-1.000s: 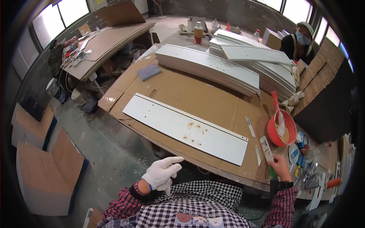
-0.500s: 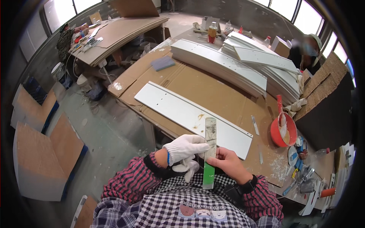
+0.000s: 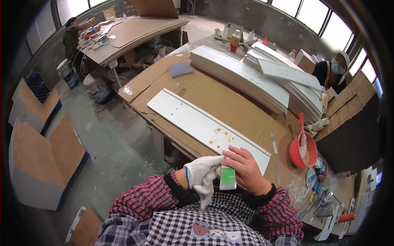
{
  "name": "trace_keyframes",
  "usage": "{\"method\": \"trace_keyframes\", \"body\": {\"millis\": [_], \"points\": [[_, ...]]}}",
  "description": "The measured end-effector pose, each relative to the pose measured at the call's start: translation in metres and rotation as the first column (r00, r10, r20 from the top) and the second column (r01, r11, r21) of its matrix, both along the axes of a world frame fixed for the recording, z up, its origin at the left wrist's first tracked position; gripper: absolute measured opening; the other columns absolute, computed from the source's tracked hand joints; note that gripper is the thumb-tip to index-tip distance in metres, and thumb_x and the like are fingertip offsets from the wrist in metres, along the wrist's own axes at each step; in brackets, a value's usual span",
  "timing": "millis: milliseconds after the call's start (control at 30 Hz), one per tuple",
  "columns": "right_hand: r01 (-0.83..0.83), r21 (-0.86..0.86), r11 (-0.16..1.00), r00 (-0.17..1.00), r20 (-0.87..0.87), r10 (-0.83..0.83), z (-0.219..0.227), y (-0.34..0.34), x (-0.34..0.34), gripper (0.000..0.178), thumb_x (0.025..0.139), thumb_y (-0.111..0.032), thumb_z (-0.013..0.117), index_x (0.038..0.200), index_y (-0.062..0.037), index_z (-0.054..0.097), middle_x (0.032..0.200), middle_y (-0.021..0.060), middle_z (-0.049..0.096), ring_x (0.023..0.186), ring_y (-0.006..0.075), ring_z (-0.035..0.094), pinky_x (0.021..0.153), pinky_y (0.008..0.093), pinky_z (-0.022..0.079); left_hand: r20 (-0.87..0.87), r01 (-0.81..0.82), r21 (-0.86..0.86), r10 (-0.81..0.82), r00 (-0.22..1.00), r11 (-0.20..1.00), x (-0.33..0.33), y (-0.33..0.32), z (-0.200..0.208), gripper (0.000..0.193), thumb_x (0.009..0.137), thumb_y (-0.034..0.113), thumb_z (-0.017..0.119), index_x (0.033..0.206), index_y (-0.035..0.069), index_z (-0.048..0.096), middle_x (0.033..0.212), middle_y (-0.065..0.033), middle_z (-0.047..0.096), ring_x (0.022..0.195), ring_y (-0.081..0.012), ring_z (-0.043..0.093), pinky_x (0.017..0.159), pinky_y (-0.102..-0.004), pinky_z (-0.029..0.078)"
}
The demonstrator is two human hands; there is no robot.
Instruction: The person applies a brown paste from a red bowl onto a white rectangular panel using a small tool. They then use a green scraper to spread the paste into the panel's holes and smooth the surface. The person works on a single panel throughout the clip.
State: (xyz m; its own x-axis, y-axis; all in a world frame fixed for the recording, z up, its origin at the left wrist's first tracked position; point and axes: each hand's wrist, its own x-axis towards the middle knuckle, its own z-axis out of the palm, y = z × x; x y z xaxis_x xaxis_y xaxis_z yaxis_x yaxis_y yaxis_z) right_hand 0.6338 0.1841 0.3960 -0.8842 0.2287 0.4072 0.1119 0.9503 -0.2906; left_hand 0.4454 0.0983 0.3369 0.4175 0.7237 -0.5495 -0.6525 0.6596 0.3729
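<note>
Close to my body, both hands hold a narrow flat bar (image 3: pixel 228 178) with a green end; its other end is covered by my fingers. My left hand (image 3: pixel 201 169), in a white knit glove, is closed at the bar's left side. White glove-like cloth (image 3: pixel 205 192) dangles below it. My bare right hand (image 3: pixel 246 169) lies with its fingers across the bar's top, gripping it from the right. Just beyond, a long white board (image 3: pixel 184 119) with small holes and brownish patches lies on the cardboard-covered table (image 3: pixel 205 96).
White boards (image 3: pixel 242 74) are stacked at the back, near a grey block (image 3: pixel 180 70). On the right are a red bowl (image 3: pixel 296 156), scraper blades (image 3: pixel 273 143) and assorted tools (image 3: pixel 324 201). A masked person (image 3: pixel 332 71) is behind; another person (image 3: pixel 70 39) stands far left.
The bar has tipped, so its long pale part no longer shows. My right hand has moved up over it, fingers stretched across. The view has shifted slightly.
</note>
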Motion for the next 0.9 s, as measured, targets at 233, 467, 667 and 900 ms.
{"method": "trace_keyframes", "body": {"millis": [233, 467, 667, 900], "points": [[0.373, -0.612, 0.697, 0.923, 0.169, -0.346, 0.023, 0.018, 0.050, 0.032, 0.099, -0.013, 0.061, 0.130, -0.0041, 0.059, 0.097, 0.0121, 0.069, 0.083, 0.0241, 0.069, 0.075, 0.0341, 0.054, -0.892, -0.040, 0.364, 0.361, 0.273, 0.930, -0.070, -0.014, 0.036, 0.030, 0.097, 0.028, 0.062, 0.109, 0.001, 0.066, 0.073, -0.0055, 0.063, 0.046, -0.0147, 0.060, 0.043, -0.0261, 0.048], [0.563, -0.037, 0.826, 0.754, 0.433, -0.495, -0.015, 0.004, 0.062, 0.058, 0.091, -0.029, 0.070, 0.146, -0.0232, 0.053, 0.084, 0.0089, 0.056, 0.073, 0.0276, 0.060, 0.066, 0.0418, 0.051, -0.814, 0.103, 0.310, 0.320, -0.484, 0.945, -0.131, 0.046, -0.010, 0.036, 0.094, 0.039, 0.061, 0.118, 0.013, 0.069, 0.091, -0.0130, 0.075, 0.086, -0.0288, 0.073, 0.082, -0.0406, 0.055], [0.516, 0.021, 0.856, 0.736, 0.500, -0.456, -0.022, 0.006, 0.059, 0.054, 0.090, -0.030, 0.070, 0.142, -0.0266, 0.056, 0.084, 0.0130, 0.054, 0.074, 0.0286, 0.062, 0.063, 0.0410, 0.051, -0.755, 0.062, 0.213, 0.204, -0.623, 0.975, -0.135, 0.075, -0.039, 0.033, 0.094, 0.042, 0.060, 0.116, 0.020, 0.071, 0.098, -0.0143, 0.074, 0.089, -0.0345, 0.071, 0.077, -0.0441, 0.056], [0.438, -0.118, 0.891, 0.749, 0.596, -0.289, -0.021, 0.008, 0.060, 0.049, 0.091, -0.029, 0.069, 0.138, -0.0305, 0.059, 0.082, 0.0130, 0.053, 0.062, 0.0309, 0.061, 0.056, 0.0420, 0.051, -0.722, 0.095, 0.253, 0.253, -0.644, 0.963, -0.131, 0.075, -0.040, 0.025, 0.095, 0.036, 0.061, 0.110, 0.019, 0.072, 0.093, -0.0126, 0.073, 0.084, -0.0347, 0.071, 0.074, -0.0449, 0.056]]}}
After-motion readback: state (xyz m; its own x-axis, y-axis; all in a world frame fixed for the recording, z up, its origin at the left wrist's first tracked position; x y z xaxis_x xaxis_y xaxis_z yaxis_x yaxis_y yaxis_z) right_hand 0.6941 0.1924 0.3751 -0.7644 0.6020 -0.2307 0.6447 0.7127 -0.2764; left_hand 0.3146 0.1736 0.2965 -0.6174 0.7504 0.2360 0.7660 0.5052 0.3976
